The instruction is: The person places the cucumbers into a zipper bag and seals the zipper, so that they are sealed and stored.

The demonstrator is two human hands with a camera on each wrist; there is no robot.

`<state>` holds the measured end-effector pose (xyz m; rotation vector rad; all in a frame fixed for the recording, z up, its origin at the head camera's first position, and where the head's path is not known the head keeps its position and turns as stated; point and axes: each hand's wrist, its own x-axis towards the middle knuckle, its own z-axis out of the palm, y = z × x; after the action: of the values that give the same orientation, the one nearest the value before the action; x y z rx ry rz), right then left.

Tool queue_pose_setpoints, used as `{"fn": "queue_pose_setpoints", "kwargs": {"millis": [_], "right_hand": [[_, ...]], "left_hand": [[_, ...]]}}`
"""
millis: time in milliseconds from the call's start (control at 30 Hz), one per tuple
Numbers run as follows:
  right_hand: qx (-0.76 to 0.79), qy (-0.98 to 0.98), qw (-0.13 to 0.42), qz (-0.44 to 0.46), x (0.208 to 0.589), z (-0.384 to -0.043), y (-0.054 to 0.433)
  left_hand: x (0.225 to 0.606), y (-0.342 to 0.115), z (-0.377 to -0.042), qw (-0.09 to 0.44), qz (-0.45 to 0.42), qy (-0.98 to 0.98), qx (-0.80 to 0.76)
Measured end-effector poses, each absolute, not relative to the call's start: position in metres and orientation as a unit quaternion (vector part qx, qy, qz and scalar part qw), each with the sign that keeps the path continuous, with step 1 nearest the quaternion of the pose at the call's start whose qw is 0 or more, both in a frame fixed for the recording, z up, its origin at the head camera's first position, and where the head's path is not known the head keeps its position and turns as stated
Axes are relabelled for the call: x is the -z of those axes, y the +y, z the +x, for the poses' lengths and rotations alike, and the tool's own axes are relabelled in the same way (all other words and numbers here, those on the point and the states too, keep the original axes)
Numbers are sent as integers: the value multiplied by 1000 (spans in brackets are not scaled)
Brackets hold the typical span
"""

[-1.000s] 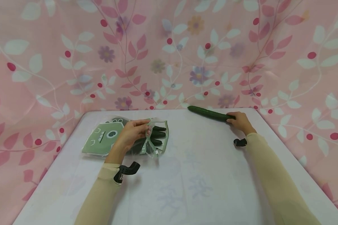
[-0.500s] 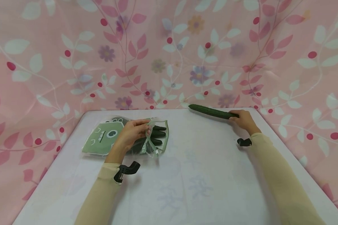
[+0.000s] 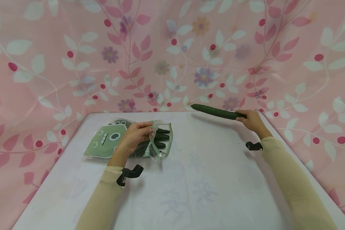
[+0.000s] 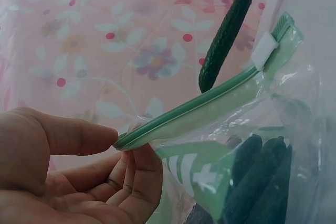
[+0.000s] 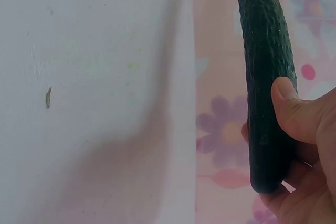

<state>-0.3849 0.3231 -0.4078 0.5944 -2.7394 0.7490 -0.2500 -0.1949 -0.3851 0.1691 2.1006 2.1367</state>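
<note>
My left hand (image 3: 134, 136) pinches the green zip edge of a clear zip bag (image 4: 210, 98) between thumb and fingers. A white slider (image 4: 264, 50) sits near the far end of that zip. Inside the bag lie several dark green cucumbers (image 3: 161, 137), and a green cartoon face with one eye is printed on its side. At the right, my right hand (image 3: 251, 121) grips one end of a long cucumber (image 3: 215, 111). It is held above the table's far edge, its free end pointing left toward the bag side. The right wrist view shows thumb and fingers around the cucumber (image 5: 265, 77).
A white table (image 3: 189, 191) spreads under both arms. Behind it hangs a pink floral cloth (image 3: 172, 57). A small dark fleck (image 5: 48, 98) lies on the tabletop near the right hand.
My right hand has lifted the cucumber off the table and shifted slightly right; its shadow now shows beneath. The left hand and the bag have stayed in place.
</note>
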Motion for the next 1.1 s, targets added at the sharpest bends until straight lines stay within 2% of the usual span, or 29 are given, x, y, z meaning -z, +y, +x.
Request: {"fn": "queue_pose_setpoints", "kwargs": {"millis": [1100], "right_hand": [[-297, -924, 118, 211, 393, -324, 300]], "left_hand": [[384, -194, -249, 58, 65, 688, -720]]}}
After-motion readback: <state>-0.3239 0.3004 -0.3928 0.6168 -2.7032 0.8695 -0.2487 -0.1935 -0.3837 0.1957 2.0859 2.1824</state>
